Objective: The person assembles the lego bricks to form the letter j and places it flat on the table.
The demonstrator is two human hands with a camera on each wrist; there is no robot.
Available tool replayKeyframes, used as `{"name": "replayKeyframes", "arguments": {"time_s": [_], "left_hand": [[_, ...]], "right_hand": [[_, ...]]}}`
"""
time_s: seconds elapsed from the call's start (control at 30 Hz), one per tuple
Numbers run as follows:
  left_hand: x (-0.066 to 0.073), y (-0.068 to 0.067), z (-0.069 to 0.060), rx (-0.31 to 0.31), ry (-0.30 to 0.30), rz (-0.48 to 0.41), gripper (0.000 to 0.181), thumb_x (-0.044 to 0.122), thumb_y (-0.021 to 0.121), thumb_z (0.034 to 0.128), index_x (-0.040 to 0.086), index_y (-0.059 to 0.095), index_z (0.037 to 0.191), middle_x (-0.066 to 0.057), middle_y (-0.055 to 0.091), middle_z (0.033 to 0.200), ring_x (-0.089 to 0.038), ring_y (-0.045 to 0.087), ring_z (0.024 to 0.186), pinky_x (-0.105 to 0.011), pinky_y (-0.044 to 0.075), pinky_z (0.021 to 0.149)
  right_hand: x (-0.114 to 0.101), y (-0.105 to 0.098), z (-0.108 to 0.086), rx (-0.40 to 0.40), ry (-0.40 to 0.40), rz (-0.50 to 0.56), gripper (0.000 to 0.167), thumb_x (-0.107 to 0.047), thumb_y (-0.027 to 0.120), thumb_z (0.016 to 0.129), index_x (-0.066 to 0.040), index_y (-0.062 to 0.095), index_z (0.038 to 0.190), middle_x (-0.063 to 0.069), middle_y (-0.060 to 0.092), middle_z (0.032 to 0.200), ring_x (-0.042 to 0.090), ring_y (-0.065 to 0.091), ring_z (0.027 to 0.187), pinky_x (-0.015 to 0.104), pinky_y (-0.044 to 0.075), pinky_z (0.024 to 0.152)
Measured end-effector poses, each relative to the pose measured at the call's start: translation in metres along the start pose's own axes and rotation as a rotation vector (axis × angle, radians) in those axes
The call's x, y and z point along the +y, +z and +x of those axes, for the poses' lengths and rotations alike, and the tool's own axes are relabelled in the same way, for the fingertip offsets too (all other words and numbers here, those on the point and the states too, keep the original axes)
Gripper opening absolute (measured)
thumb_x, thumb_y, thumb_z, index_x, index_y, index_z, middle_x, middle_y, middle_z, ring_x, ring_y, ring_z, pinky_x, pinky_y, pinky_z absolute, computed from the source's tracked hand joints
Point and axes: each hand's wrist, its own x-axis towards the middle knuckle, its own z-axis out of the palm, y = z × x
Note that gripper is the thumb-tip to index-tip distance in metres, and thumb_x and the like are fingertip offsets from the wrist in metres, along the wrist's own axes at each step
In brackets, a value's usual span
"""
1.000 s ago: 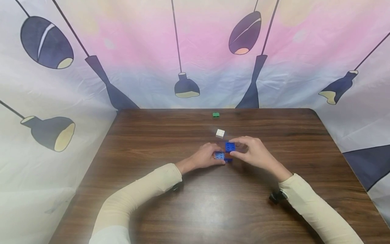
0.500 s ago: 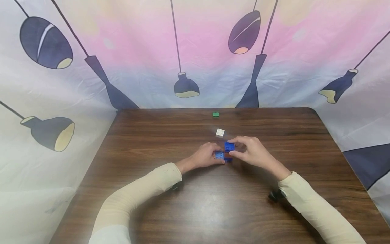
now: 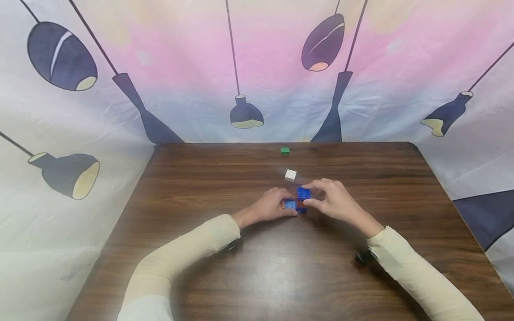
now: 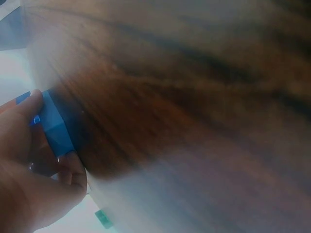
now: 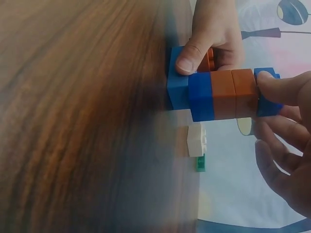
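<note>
While the back and sides are covered by a big pale cloth (image 3: 201,58) with pink and blue on it and dark lamps drawn all over, the middle is filled by a brown wooden table (image 3: 209,276). Two arms in cream sleeves (image 3: 188,247) are held out over it from the near side. The right hand (image 3: 337,200) is held on the right side of a small tower, and the left hand (image 3: 271,205) is kept low on the other side. Near the middle of the table, the tower is made of a dark blue block (image 5: 201,97) below, then two orange blocks (image 5: 223,94). At its low end, a light blue block (image 5: 177,92) is touched by the dark blue one, and it is pinched by the thumb and fingers of the left hand. At the top, a blue block (image 3: 304,193) is pinched by the right thumb and fingers; it seems to be touched to the upper orange block, but the wrist view is too blurry to be sure. Past the hands, a white block (image 3: 291,174) with bumps on top is seen, and farther back, near the far edge, a little green block (image 3: 285,150).
</note>
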Motion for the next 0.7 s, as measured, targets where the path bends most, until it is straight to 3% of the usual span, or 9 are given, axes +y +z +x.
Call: {"name": "replayKeyframes", "arguments": {"time_s": [0.7], "left_hand": [[0.0002, -0.0001, 0.0014, -0.003, -0.01, 0.02, 0.048, 0.044, 0.079, 0.0885, 0.011, 0.073, 0.122, 0.0, 0.074, 0.113, -0.015, 0.064, 0.1, -0.033, 0.049, 0.092]], "right_hand": [[-0.0012, 0.0032, -0.0011, 0.03, -0.007, -0.053, 0.037, -0.022, 0.087, 0.083, -0.013, 0.076, 0.117, 0.003, 0.075, 0.101, 0.018, 0.067, 0.088, 0.039, 0.055, 0.073]]}}
